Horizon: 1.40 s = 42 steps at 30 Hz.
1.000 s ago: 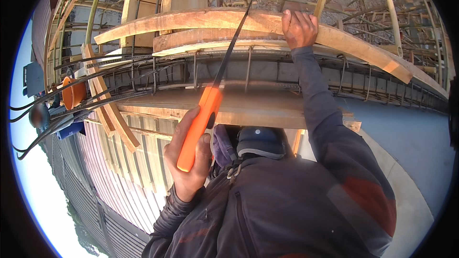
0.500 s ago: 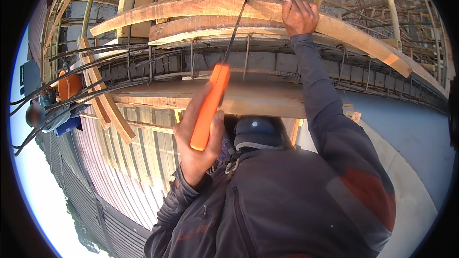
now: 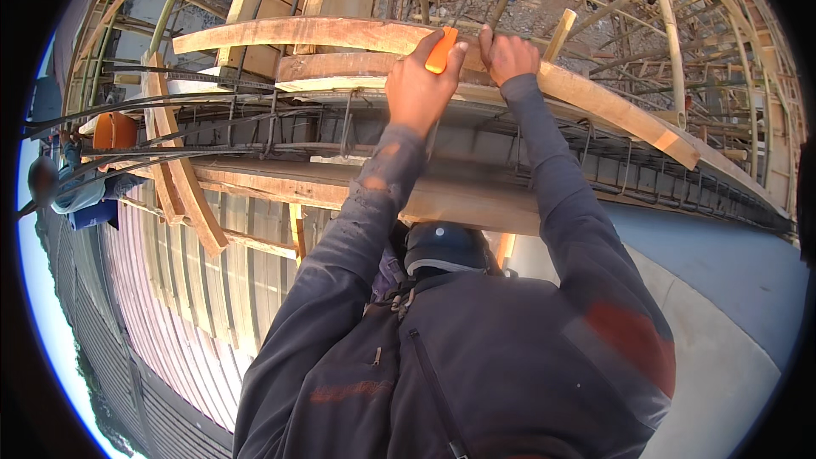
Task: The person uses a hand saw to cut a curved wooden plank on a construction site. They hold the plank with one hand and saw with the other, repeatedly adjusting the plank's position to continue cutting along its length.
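Note:
My left hand (image 3: 423, 89) is closed around the orange handle of a hand saw (image 3: 441, 50). Little of its thin blade shows; it points away past the far side of a long wooden plank (image 3: 280, 32). Right beside it, my right hand (image 3: 512, 58) grips the same plank, its fingers over the far edge. The plank lies crosswise in front of me, bowed by the lens, and passes under both hands. Below it rest more boards (image 3: 340, 66). My left hand hides where the blade meets the wood.
A rebar cage (image 3: 347, 123) runs crosswise on the near side of the boards, with long loose bars toward the left. Bamboo poles (image 3: 667, 30) stand beyond. Two timber pieces (image 3: 191, 178) lean at left. Near the left edge are a co-worker (image 3: 81, 191) and an orange container (image 3: 115, 131).
My left hand has pushed the saw forward, from near my chest up to the plank. My right hand keeps its grip on the plank; the view has shifted slightly.

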Motion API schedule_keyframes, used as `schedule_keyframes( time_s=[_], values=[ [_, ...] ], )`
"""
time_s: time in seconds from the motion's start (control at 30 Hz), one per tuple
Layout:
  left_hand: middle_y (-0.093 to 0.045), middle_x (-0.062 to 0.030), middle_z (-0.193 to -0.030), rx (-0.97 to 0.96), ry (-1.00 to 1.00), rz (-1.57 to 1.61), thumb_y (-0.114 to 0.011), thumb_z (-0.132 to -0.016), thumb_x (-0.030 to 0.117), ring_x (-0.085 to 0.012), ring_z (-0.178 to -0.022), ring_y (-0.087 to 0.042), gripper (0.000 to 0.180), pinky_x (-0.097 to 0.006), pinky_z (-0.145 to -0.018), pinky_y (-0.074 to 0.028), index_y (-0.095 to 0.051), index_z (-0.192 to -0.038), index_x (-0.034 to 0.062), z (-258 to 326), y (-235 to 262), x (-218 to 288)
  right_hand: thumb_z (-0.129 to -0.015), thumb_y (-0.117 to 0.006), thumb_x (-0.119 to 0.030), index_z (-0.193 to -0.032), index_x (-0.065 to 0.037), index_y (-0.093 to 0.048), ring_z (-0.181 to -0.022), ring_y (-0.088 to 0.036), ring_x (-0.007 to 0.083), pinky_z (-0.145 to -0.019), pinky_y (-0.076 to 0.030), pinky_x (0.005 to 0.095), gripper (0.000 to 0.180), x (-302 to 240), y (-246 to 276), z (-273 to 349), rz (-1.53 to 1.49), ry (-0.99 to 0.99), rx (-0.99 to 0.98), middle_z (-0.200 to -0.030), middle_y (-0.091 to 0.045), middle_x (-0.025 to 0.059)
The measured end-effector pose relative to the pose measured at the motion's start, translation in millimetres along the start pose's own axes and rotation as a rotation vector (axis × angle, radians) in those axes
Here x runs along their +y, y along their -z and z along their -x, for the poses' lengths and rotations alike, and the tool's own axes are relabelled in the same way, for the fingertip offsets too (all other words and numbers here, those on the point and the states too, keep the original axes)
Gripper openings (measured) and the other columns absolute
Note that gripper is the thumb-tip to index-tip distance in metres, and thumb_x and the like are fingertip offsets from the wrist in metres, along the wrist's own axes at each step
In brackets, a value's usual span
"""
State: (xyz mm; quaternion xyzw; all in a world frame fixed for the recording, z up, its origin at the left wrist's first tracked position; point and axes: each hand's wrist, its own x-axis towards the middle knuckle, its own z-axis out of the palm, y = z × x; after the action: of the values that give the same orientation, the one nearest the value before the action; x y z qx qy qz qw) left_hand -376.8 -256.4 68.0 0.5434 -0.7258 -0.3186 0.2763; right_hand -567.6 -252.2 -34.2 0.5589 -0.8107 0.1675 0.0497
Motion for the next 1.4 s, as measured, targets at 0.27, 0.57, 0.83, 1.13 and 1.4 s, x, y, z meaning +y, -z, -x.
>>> schedule_keyframes(
  time_s=[0.27,0.57,0.83,1.13,1.4],
  values=[
    [-0.078,-0.0257,-0.108,-0.078,-0.062,0.140,-0.072,-0.097,0.014,-0.0389,-0.087,-0.080,0.048,-0.041,-0.077,-0.063,-0.064,-0.143,0.0013,141.5,108.6,8.2,-0.097,-0.062,-0.030,-0.072,-0.007,-0.079,-0.062,-0.071,0.0326,-0.071,-0.058,0.0429,0.038,-7.9,-14.4,24.8,-0.024,-0.049,0.385,-0.070,-0.074,0.0145],
    [-0.075,-0.0268,-0.090,-0.054,0.023,0.112,-0.071,-0.100,0.027,-0.0436,-0.084,-0.076,0.043,-0.045,-0.075,-0.060,-0.068,-0.137,0.0062,34.3,31.2,-0.6,-0.097,-0.062,-0.024,-0.069,-0.012,-0.073,-0.065,-0.066,0.0238,-0.064,-0.049,0.0389,0.033,-10.9,-22.0,21.6,-0.040,0.139,0.550,-0.069,-0.069,0.0039],
    [-0.078,-0.0234,-0.117,-0.160,-0.081,0.055,-0.073,-0.096,0.012,-0.0330,-0.091,-0.081,0.053,-0.037,-0.081,-0.063,-0.060,-0.146,0.0003,135.9,92.1,18.5,-0.098,-0.064,-0.024,-0.068,-0.013,-0.071,-0.066,-0.064,0.0204,-0.064,-0.049,0.0379,0.033,-3.4,-25.1,34.1,-0.020,0.134,0.555,-0.069,-0.065,0.0008],
    [-0.076,-0.0238,-0.092,-0.088,0.117,0.284,-0.070,-0.100,0.019,-0.0345,-0.081,-0.078,0.040,-0.039,-0.070,-0.058,-0.066,-0.136,-0.0001,58.2,40.8,-1.2,-0.098,-0.065,-0.026,-0.067,-0.012,-0.073,-0.063,-0.065,0.0213,-0.062,-0.048,0.0385,0.035,-7.7,-26.5,33.6,-0.029,0.215,0.617,-0.067,-0.068,0.0014],
    [-0.075,-0.0257,-0.119,-0.174,0.089,0.263,-0.066,-0.099,0.013,-0.0302,-0.108,-0.075,0.047,-0.038,-0.093,-0.059,-0.061,-0.142,-0.0053,148.8,122.9,12.3,-0.099,-0.065,-0.026,-0.068,-0.011,-0.073,-0.062,-0.066,0.0225,-0.063,-0.050,0.0375,0.036,-1.2,-27.5,41.4,-0.026,0.176,0.623,-0.067,-0.070,0.0029]
  ],
)
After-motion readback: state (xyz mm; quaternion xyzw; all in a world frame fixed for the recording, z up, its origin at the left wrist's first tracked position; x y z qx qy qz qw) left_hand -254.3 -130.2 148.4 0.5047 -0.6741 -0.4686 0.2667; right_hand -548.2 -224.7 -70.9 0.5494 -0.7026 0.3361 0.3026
